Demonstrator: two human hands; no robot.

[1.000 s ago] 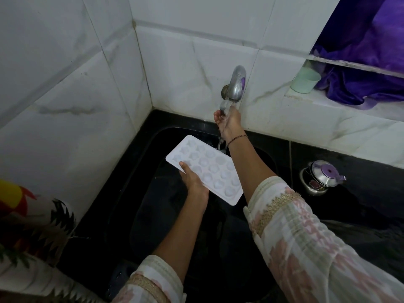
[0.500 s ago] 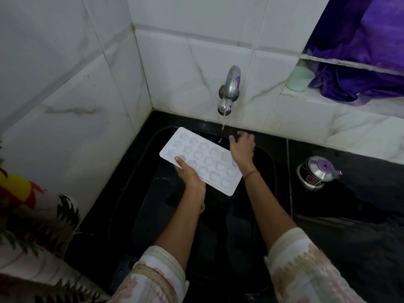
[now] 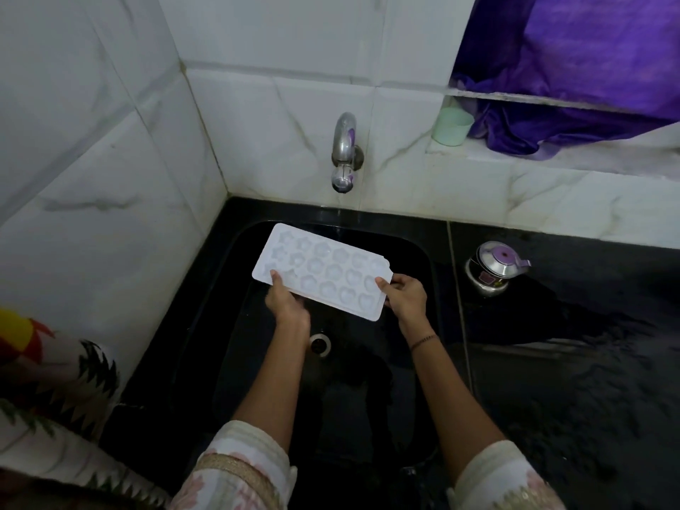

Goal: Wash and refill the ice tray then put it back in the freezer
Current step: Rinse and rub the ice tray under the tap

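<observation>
Over the black sink (image 3: 257,362), just below & in front of the tap (image 3: 344,156), the white ice tray (image 3: 323,266) is now held w/ both hands, cavities up, roughly level, clear of the basin floor & the drain (image 3: 319,343). Main change: a sec ago the right hand (image 3: 406,300) was up at the spout w/ water running over it. Half a sec ago it was coming down to the tray's far edge. Now it pinches the tray's right short end, thumb on top, fingers curled under. The left hand (image 3: 287,307) hasn't let go: it grips the near left corner, thumb on the top face, other fingers hidden below. Tray has also swung round, its long side lying more across the sink vs. angled away before. Can't tell if the tap is off or at a thin trickle; no clear stream hits the tray. Cavities look shiny, but whether they hold water is too small to judge. My read: tap work is prob. done for this pass, & the two-handed hold suits either tipping out rinse water or carrying a filled tray level. Freezer step not yet begun. If it's full, any tilt spills, so both ends must stay even. A steel container w/ purple lid (image 3: 493,270) sits on the wet counter (image 3: 570,362), well apart from the tray.
</observation>
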